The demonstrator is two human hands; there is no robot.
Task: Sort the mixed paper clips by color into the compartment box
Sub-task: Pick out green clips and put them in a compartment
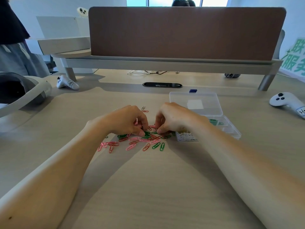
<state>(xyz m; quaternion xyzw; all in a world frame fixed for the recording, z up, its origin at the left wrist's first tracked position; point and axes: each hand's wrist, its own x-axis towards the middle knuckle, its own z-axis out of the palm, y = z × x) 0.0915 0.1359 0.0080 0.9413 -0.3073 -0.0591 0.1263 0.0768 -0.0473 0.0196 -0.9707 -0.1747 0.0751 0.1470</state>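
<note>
A loose pile of paper clips [140,141] in green, red and pink lies on the wooden desk. My left hand [127,119] hovers over the pile's far side with fingers curled, its fingertips pinching green clips [146,134]. My right hand [173,119] is beside it, fingers curled down onto the pile; what it pinches is hidden. To the right stands the clear compartment box [231,129] with its lid [196,103] open. White clips [186,135] fill its near compartment and green clips [216,122] lie in a farther one.
White controllers lie at the right [287,101] and back left [66,82]. A headset [21,91] sits at the left edge. A brown divider screen [181,33] on a raised shelf closes the back. A person stands at far left.
</note>
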